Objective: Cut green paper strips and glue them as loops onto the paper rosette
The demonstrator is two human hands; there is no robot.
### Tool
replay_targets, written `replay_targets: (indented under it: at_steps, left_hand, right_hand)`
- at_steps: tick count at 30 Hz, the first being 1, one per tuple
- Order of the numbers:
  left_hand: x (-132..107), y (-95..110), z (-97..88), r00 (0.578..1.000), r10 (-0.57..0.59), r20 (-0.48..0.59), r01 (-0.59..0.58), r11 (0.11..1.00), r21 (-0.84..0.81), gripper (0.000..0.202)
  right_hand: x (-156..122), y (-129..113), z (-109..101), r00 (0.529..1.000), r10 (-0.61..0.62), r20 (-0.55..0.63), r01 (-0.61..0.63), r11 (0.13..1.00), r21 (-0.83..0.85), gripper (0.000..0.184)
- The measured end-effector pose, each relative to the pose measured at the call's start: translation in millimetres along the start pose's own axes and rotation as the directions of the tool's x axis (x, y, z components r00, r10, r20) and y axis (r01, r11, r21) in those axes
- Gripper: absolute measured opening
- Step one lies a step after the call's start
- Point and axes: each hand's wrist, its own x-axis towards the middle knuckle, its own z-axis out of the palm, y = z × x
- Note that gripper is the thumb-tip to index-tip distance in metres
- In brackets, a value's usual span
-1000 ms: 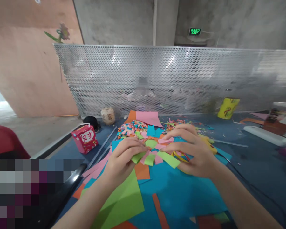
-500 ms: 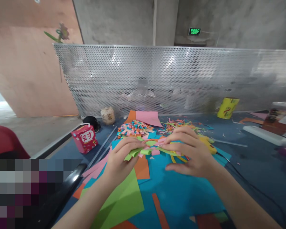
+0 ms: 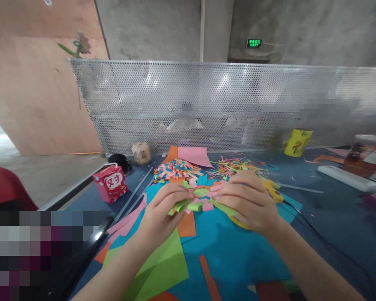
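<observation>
Both of my hands meet over the middle of the desk around a small bundle of paper strips [image 3: 196, 202], green, pink and orange, partly looped. My left hand [image 3: 161, 213] pinches the bundle's left end with its fingers curled. My right hand [image 3: 249, 201] closes on the right end, its fingers folded over the strips. Under the hands lie a large blue sheet [image 3: 238, 255], a green sheet [image 3: 163, 265] and an orange piece [image 3: 186, 224]. Yellow scissors [image 3: 272, 190] lie just beyond my right hand, partly hidden by it.
A heap of coloured paper loops [image 3: 175, 169] and a pink sheet [image 3: 194, 155] lie further back. A red drink carton [image 3: 110, 182] stands at the left, a yellow can [image 3: 297, 142] at the right. A perforated metal screen [image 3: 225, 104] bounds the desk; a person sits behind it.
My right hand has drawn in and folded down onto the strips' right end. The bundle has been gathered tighter between the two hands. The view has shifted slightly.
</observation>
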Motion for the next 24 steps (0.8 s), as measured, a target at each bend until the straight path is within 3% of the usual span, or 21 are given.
replay_targets:
  at_steps: [4, 12, 24]
  left_hand:
    - [1.7, 1.1, -0.4, 0.998, 0.056, -0.039, -0.056, 0.998, -0.003, 0.017]
    - [2.3, -0.1, 1.1, 0.990, 0.111, -0.092, -0.113, 0.993, -0.027, 0.030]
    - [-1.4, -1.1, 2.3, 0.994, 0.087, -0.059, -0.086, 0.996, 0.011, 0.025]
  right_hand:
    - [-1.4, -1.1, -0.2, 0.998, -0.065, -0.017, 0.065, 0.997, -0.045, 0.011]
    - [-4.4, -4.7, -5.2, 0.996, -0.085, -0.015, 0.084, 0.994, -0.071, 0.015]
    - [-2.4, -5.6, -7.5, 0.991, -0.108, 0.073, 0.116, 0.988, -0.104, 0.019]
